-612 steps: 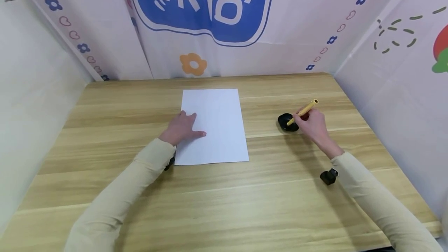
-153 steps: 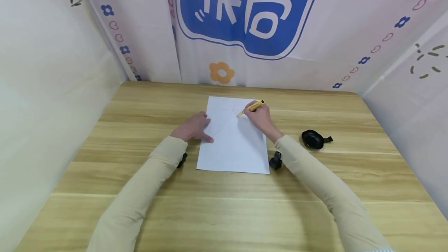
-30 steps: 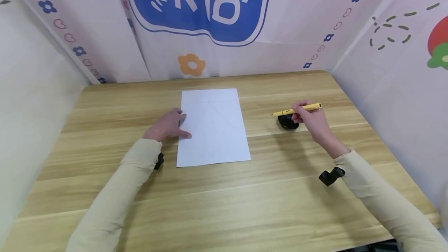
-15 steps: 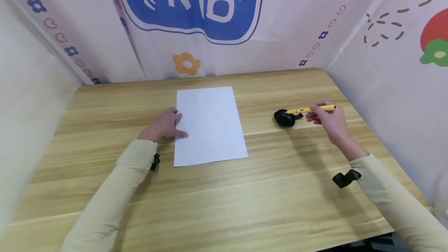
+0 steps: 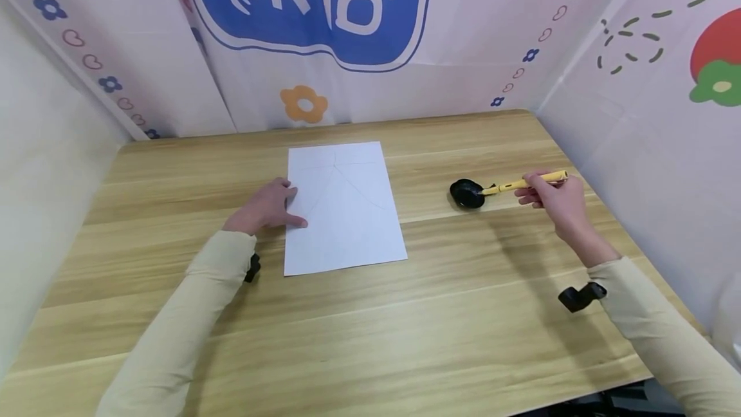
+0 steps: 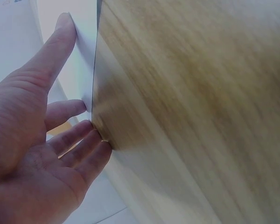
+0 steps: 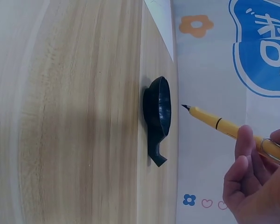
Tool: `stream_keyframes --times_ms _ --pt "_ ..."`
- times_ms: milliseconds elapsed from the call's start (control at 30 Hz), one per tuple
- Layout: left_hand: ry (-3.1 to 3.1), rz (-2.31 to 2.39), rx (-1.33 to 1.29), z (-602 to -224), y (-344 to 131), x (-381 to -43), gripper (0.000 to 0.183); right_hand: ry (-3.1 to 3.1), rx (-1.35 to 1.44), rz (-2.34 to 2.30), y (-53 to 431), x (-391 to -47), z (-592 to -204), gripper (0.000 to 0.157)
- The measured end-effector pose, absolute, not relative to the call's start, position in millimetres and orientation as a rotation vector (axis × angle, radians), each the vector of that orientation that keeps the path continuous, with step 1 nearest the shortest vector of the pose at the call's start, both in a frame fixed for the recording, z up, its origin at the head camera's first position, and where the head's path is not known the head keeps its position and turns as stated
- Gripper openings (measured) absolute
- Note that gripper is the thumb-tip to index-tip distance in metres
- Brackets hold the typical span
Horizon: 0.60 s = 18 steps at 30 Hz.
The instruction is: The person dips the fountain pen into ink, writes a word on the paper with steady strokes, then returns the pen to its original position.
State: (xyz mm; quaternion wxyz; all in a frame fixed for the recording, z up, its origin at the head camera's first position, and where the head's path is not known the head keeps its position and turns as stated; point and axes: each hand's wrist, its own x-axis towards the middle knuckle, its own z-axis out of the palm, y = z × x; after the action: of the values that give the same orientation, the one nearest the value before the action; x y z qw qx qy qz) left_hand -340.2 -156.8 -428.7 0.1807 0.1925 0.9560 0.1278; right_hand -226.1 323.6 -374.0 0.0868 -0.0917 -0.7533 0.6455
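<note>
In the head view a white sheet of paper (image 5: 347,230) bears a few thin, faint lines on its upper half. My left hand (image 5: 265,206) rests at its left edge, thumb spread onto the sheet; the left wrist view shows the fingers (image 6: 74,147) loosely bent by that edge. My right hand (image 5: 560,204) pinches a yellow fountain pen (image 5: 523,183), its tip pointing left. Just left of the tip lies a small black dish with a short handle (image 5: 466,194). In the right wrist view the nib is dark and stands apart from the dish (image 7: 157,107).
The wooden table (image 5: 336,333) ends at a printed backdrop (image 5: 451,89), with white side walls left and right. Small black wrist cameras (image 5: 581,296) hang under both forearms. Dark objects (image 5: 602,401) show below the table's front edge.
The sheet was blank at first and now carries lines. The pen was over the paper 5 s ago; it has since come to the dish and just shifted right from over it.
</note>
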Motion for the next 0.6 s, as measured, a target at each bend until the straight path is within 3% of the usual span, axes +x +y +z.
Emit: stream_keyframes --times_ms 600 --pt "2.696 0.383 0.522 -429.7 -157.0 -341.4 0.089 -2.174 -0.329 1.945 332.2 -222.5 -373.1 0.012"
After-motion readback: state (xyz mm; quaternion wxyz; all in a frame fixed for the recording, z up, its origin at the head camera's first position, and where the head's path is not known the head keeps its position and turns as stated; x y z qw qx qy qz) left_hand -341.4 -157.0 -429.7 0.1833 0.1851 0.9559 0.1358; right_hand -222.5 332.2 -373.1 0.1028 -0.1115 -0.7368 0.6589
